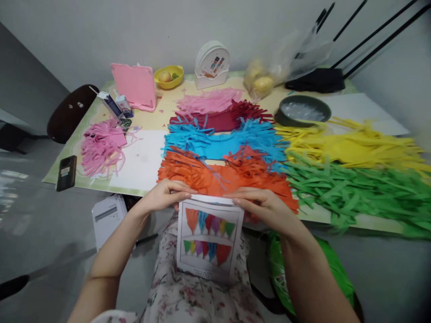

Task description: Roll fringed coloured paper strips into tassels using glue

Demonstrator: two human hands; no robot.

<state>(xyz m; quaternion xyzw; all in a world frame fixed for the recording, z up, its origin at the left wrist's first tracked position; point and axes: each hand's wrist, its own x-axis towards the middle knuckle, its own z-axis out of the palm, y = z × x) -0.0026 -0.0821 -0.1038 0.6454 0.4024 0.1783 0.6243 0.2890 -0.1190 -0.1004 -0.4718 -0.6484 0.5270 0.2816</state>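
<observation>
Left hand [166, 195] and right hand [261, 204] each pinch, fingers clamped, the top edge of the printed sheet [208, 240]; best held flat, clear of the orange fringe [222, 177].

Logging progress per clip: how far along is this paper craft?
Done: fringed strips lie cut in piles, orange, blue, green, yellow, pink and maroon. In hand: left hand and right hand hold a printed sheet picturing coloured pennants at the table edge. Left, it seems: everything after cutting, since no finished pennant shows and the strips lie loose.
</observation>
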